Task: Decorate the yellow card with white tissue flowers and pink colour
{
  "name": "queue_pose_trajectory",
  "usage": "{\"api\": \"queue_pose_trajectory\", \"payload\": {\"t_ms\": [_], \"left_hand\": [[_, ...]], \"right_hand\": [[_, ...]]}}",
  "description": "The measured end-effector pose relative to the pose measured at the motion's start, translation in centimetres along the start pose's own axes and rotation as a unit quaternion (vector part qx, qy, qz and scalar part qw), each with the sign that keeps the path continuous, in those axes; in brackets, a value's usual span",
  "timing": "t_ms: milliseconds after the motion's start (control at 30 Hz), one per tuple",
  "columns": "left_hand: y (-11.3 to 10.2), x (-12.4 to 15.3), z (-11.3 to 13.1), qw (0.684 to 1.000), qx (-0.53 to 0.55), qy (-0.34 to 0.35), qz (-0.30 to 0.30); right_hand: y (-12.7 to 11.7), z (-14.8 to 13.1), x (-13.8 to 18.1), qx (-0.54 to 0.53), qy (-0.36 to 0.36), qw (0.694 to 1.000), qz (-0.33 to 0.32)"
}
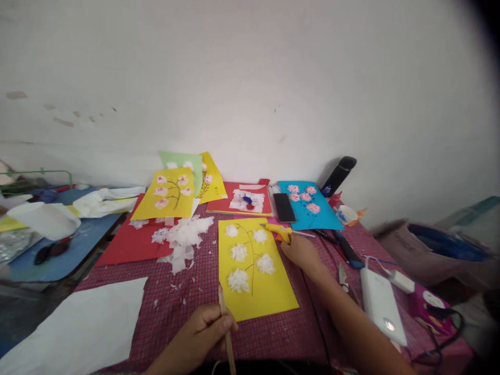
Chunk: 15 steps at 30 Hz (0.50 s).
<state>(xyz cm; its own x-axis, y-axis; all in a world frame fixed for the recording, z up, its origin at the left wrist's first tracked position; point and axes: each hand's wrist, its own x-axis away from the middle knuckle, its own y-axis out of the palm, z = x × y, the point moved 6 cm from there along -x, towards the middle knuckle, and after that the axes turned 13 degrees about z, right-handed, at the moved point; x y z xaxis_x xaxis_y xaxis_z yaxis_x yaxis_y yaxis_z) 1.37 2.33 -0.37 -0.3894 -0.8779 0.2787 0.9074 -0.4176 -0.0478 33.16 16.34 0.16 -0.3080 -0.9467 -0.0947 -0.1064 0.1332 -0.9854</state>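
My left hand (pixel 203 330) is closed around a slim wooden stick (pixel 222 296), with its upper end at the left edge of a yellow sheet (pixel 273 289). On that sheet are a drawn brown branch and several white tissue-paper flowers (pixel 238 281). At the sheet's upper right, my right hand (pixel 300 254) is wrapped around a yellow glue gun (pixel 278 229), whose nozzle points left over the top of the sheet. A dark cord (pixel 314 307) runs toward me from below my right hand. White paper scraps (pixel 189 234) lie left of the sheet.
Behind are finished-looking flower cards, one yellow (pixel 148 205) and one blue (pixel 326 216), and a phone (pixel 284 208). To the right lie scissors (pixel 342 276), a cutter (pixel 349 252), a white power bank (pixel 383 307) and a purple power socket (pixel 432 312). White paper (pixel 86 323) covers the near left.
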Motion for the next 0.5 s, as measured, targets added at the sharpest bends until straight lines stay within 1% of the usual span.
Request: {"api": "queue_pose_trajectory", "payload": {"t_ms": [167, 267, 367, 467, 500], "left_hand": [[0.2, -0.5, 0.5, 1.0, 0.012, 0.007, 0.001], [0.4, -1.0, 1.0, 1.0, 0.013, 0.0, -0.001], [0.4, -1.7, 1.9, 1.0, 0.007, 0.0, 0.001], [0.4, -2.6, 2.4, 0.999, 0.031, -0.013, 0.016], [0.5, -2.9, 2.5, 0.998, 0.054, -0.02, 0.017]], "right_hand": [[-0.6, 0.6, 0.2, 0.003, 0.007, 1.0, 0.02], [-0.8, 0.5, 0.3, 0.003, 0.001, 1.0, 0.023], [-1.6, 0.2, 0.6, 0.006, -0.005, 0.999, 0.031], [-3.3, -0.3, 2.2, -0.025, -0.035, 0.996, 0.072], [-4.1, -0.8, 3.4, -0.064, -0.065, 0.99, 0.106]]}}
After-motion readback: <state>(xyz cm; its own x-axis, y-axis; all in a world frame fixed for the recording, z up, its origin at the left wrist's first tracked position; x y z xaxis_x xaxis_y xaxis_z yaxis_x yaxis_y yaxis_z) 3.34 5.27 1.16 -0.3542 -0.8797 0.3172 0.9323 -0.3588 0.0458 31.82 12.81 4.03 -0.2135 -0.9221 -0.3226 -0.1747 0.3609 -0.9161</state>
